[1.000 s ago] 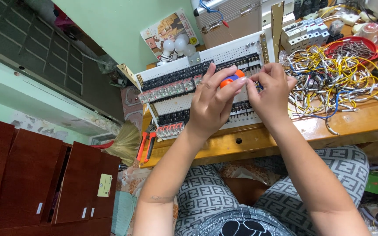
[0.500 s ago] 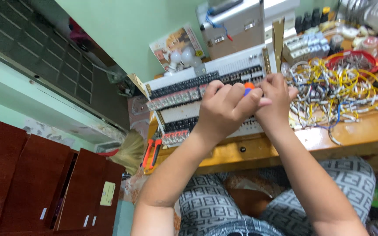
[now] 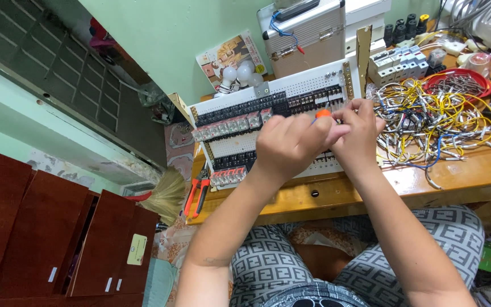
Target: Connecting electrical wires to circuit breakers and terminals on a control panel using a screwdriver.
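A white perforated panel (image 3: 240, 142) with rows of black terminal blocks and clear relays lies on the wooden workbench (image 3: 336, 196). My left hand (image 3: 291, 142) is closed around an orange-handled screwdriver (image 3: 323, 113), its orange tip showing above my knuckles. My right hand (image 3: 362, 131) sits right beside it, fingers pinched at the terminal row on the panel's right part. What the right fingers pinch is hidden.
A tangle of yellow and white wires (image 3: 427, 119) lies right of the panel, by a red bowl (image 3: 456, 85). Behind stand a metal case (image 3: 308, 34), breakers (image 3: 399, 62) and light bulbs (image 3: 240, 74). Orange-handled pliers (image 3: 197, 193) rest at the bench's left edge, above a broom (image 3: 163, 196).
The view has shifted and both hands have moved slightly right along the panel, still together. The left hand stays wrapped on the screwdriver.
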